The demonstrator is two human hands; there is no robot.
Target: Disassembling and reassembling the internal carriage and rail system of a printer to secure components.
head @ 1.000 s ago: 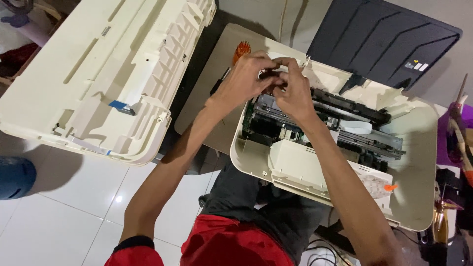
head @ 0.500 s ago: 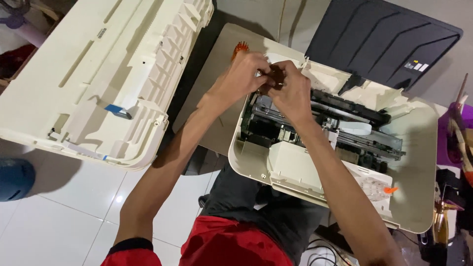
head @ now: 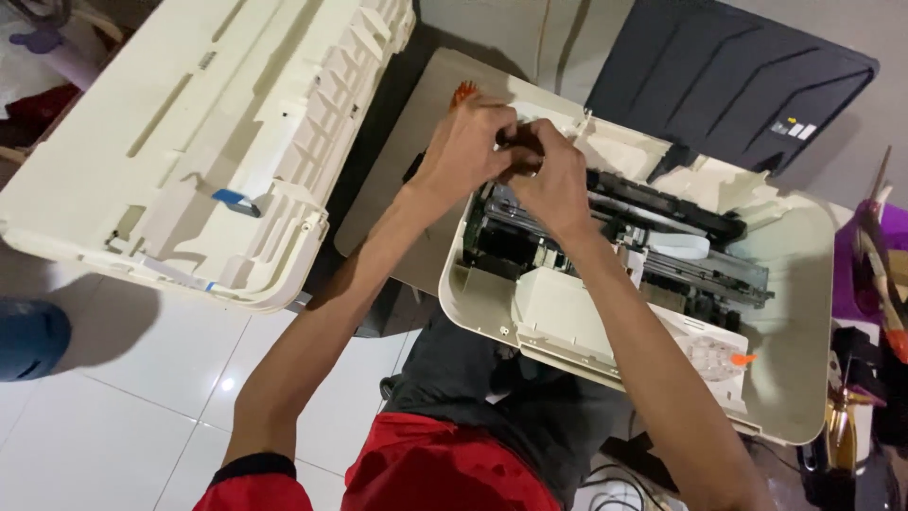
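Left hand (head: 463,156): bare, no glove, no ring or watch visible. Right hand (head: 553,185): bare too, wrist unadorned. Both forearms uncovered, running from lower frame up to centre. Left arm: red short sleeve (head: 251,487) at bottom left of frame, edged with narrow black cuff band. Red garment (head: 435,468) also at bottom centre, fabric smooth, plain. Above it, dark grey-black trousers (head: 492,402) over lap, creased, no markings seen.
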